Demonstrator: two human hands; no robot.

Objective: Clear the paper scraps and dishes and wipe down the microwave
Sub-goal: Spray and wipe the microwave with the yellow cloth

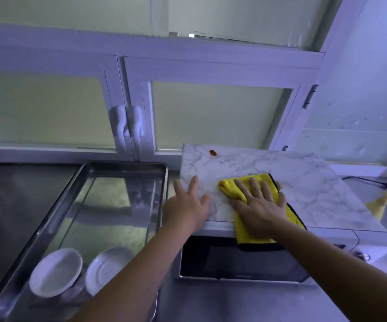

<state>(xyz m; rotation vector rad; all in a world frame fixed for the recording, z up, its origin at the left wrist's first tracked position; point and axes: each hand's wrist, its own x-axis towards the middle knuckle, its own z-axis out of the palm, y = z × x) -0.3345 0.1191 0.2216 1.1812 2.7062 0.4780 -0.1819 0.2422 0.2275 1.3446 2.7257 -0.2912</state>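
Hands on the microwave top

Microwave (239, 259) stands on the steel counter (234, 300), its marble-patterned top (304, 182) facing up and its dark door toward the person. Right hand (260, 203) lies flat on a yellow cloth (234, 187), fingers spread and palm pressing down, not closed around it; the cloth's black-edged end hangs over the front edge of the top, just above the door. Left hand (189, 205) rests beside it on the near left corner of the marble top, fingers open and splayed, holding nothing. A small reddish-brown stain (212, 152) sits near the back left of the top, well apart from the cloth. To the left of the microwave a steel tray (55, 219) lies on the counter, and two white dishes (55, 271) sit side by side at its near end. Behind everything, white cabinet doors (215, 112) with frosted panes are shut. A black cable (364, 180) trails along the counter at the far right, near something pale yellow that I cannot make out
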